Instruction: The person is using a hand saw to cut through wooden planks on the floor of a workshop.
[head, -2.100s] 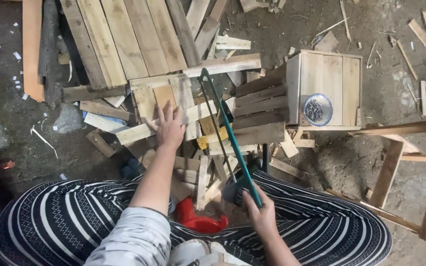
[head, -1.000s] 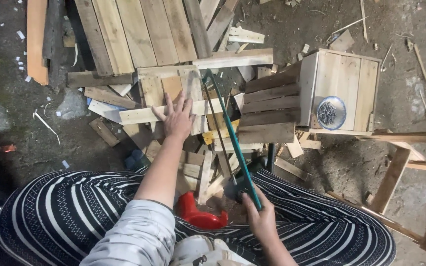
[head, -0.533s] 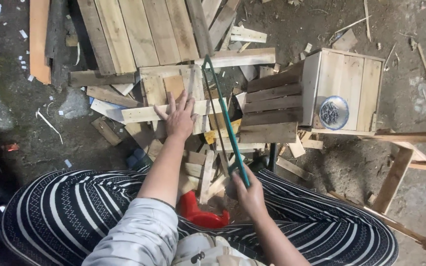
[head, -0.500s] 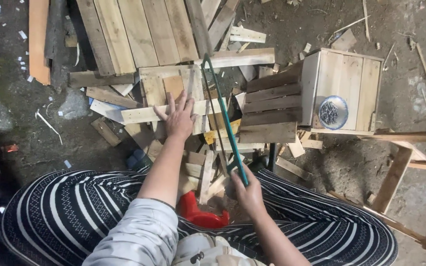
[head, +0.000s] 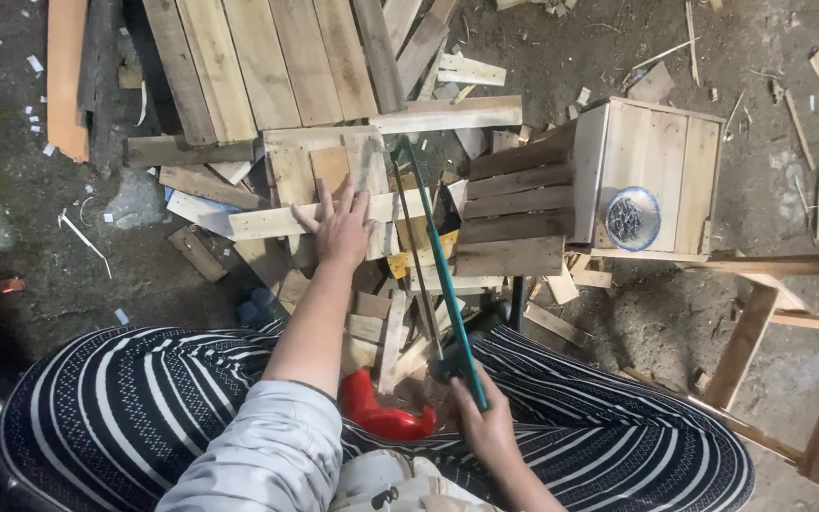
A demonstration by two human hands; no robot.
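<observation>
My left hand (head: 338, 228) lies flat, fingers spread, pressing down on a pale wooden slat (head: 267, 220) that rests across a stack of short boards. My right hand (head: 485, 427) grips the handle of a green-framed hacksaw (head: 438, 256). The saw's frame slants up and away from me, and its blade meets the slat just right of my left hand. I sit on the ground in a black-and-white striped garment (head: 125, 417), with the boards between my knees.
A wooden crate (head: 618, 180) on its side stands at the right, a small blue bowl of nails (head: 633, 216) on it. Long planks (head: 258, 57) lie at the back. A red object (head: 381, 412) sits by my lap. A wooden frame (head: 789, 322) stands at the right.
The saw has slid back and forth along its slant, and my right hand now sits lower and closer to me. My left hand has stayed on the slat.
</observation>
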